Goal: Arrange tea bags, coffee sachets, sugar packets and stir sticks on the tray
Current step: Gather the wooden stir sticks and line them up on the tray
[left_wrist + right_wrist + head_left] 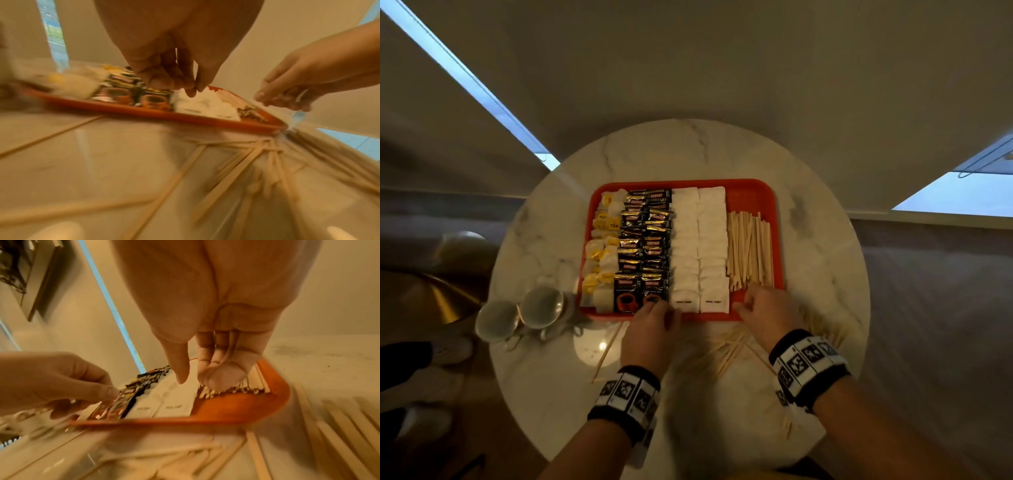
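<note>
On the round marble table (808, 240), left to right:

1. Two glass cups (517, 313), beside the tray's near left corner.
2. Red tray (751, 192), centre. Columns: tea bags (602, 250), soft, tagged; coffee sachets (643, 243), glossy, likely slippery; sugar packets (698, 246), flat, limp paper, best nudged by an edge; stir sticks (748, 246), bundled lengthwise at the right.
3. Left hand (650, 329), at the tray's near edge; fingers curled, tips pinched over the nearest coffee sachet. Whether it truly grips the sachet, cannot tell.
4. Right hand (763, 308), fingers together, tips pressing the near ends of the sticks, apparently squaring them.
5. Loose stir sticks (726, 353), scattered on the table before the tray. Judged light, stiff, snappable; pinch mid-length, several together.
</note>
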The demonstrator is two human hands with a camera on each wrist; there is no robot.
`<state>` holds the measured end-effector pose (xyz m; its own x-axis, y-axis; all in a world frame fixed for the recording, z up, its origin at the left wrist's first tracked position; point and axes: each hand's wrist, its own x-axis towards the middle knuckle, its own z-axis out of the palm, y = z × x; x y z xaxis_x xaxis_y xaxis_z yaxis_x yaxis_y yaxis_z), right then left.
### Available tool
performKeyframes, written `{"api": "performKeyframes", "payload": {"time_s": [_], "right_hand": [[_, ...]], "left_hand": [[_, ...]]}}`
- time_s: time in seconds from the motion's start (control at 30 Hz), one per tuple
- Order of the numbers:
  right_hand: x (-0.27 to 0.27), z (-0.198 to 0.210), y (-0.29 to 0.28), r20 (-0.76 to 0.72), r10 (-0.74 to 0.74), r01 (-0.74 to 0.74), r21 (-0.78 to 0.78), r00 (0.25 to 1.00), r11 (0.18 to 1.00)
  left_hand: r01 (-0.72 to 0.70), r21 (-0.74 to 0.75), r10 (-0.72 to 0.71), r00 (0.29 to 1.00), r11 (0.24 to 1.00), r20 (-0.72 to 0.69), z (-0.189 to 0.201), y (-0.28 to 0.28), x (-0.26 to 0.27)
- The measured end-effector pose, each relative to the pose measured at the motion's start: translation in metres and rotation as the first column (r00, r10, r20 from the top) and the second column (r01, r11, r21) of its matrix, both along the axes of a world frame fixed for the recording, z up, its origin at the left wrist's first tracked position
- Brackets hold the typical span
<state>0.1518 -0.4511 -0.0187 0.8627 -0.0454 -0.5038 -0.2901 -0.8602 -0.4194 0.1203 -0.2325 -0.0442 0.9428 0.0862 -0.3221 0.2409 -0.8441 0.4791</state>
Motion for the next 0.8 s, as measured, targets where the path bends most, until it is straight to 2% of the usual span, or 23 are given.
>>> {"api": "performKeyframes", "payload": {"time_s": [0.17,0.3,0.4,0.57,0.63,0.73,0.8], "right_hand": [[-0.048,-0.01,0.014,-0.057,0.012,-0.024,-0.22,0.998,0.975],[-0.062,-0.02,0.029,-0.083,-0.047,0.021,-0.295,0.995,0.955],[-0.069,-0.032,0.042,-0.073,-0.107,0.086,-0.249,0.992,0.965],[-0.087,-0.033,0.072,-0.065,-0.041,0.024,-0.24,0.997,0.971],[-0.092,-0.034,0.086,-0.082,-0.08,0.065,-0.173,0.993,0.983],[-0.094,-0.037,0.102,-0.096,-0.172,0.165,-0.083,0.98,0.983],[-0.096,-0.036,0.109,-0.125,-0.236,0.235,-0.018,0.964,0.972]], "left_hand": [[-0.091,0.16,0.103,0.992,0.983,-0.07,-0.012,0.071,-0.039],[-0.051,0.196,0.074,0.991,0.979,-0.112,-0.028,0.093,-0.049],[0.028,0.131,-0.004,0.984,0.991,-0.179,-0.033,0.087,-0.049],[0.095,-0.001,-0.094,0.982,0.995,-0.162,-0.033,0.061,-0.049],[0.137,-0.043,-0.142,0.978,0.99,-0.155,-0.034,0.052,-0.051],[0.294,-0.081,-0.303,0.94,0.952,-0.156,-0.036,0.038,-0.06],[0.317,-0.128,-0.334,0.93,0.94,-0.152,-0.037,0.029,-0.065]]}}
